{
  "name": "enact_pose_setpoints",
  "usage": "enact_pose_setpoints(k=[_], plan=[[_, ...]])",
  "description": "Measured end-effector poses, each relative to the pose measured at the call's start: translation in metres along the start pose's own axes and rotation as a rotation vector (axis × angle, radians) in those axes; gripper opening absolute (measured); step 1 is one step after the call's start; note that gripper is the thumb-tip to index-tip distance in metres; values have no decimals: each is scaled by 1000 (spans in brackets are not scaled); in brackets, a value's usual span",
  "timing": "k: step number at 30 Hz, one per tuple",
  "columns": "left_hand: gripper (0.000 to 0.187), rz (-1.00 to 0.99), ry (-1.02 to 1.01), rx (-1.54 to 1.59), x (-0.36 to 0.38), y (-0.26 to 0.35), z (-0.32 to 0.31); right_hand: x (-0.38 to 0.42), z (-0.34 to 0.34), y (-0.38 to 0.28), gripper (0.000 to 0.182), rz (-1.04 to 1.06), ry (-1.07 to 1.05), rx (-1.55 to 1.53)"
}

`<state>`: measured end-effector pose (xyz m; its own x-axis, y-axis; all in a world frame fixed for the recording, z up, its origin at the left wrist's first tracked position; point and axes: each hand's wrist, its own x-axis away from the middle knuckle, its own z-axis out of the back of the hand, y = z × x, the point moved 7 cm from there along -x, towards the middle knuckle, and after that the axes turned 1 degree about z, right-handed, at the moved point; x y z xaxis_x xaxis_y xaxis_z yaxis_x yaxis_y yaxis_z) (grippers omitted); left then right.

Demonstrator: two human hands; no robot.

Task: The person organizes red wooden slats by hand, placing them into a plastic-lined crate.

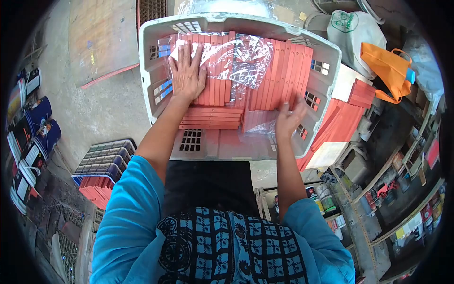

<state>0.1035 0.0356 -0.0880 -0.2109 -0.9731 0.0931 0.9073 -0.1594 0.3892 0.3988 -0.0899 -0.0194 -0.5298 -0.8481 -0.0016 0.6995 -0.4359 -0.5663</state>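
A grey plastic crate (144,90) holds several rows of red wooden slats (283,71). Some slats stand side by side lengthways, while a smaller stack (210,118) lies crossways near my side. Crinkled clear plastic film (253,54) covers part of the slats. My left hand (189,75) lies flat on the film and slats at the left, fingers stretched out. Over the crate's right part is my right hand (290,118), slightly blurred, with thumb and fingers apart and nothing visible in it. More clear plastic (260,127) lies beside it.
Right of the crate are more red pieces (340,118), an orange bag (388,71) and a white sack (354,38). A basket (106,158) with red pieces stands at lower left. Paint buckets (38,128) line the far left; cluttered shelves (397,208) fill the right.
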Motion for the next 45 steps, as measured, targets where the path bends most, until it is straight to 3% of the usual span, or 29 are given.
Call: enact_pose_setpoints(k=[4,10,13,16,19,22,25,31,40,45], plan=[[59,-90,-115,-79,1,20,-15,30,-22,-23,48,86,-131,-47],[62,24,-88,-127,-6,15,-28,31,-50,-55,58,170,-159,195],[60,22,-85,-151,-6,12,-25,19,-58,-53,61,111,-106,136],[57,30,-104,-208,-5,5,-23,7,-66,-51,61,-18,-137,-294],[57,28,-105,-261,-4,3,-18,0,-74,-54,62,-112,-279,-362],[57,41,-75,-231,-3,-1,-17,-1,-65,-65,65,26,-199,52],[57,51,-64,-204,-3,-1,-18,3,-66,-55,71,46,-178,206],[62,66,-63,-158,-3,-1,-16,-19,-77,-64,76,149,-138,202],[64,69,-35,-85,1,-9,-10,-86,-101,-94,68,228,-202,365],[65,78,-28,-55,1,-10,-10,-90,-108,-96,54,155,-306,397]])
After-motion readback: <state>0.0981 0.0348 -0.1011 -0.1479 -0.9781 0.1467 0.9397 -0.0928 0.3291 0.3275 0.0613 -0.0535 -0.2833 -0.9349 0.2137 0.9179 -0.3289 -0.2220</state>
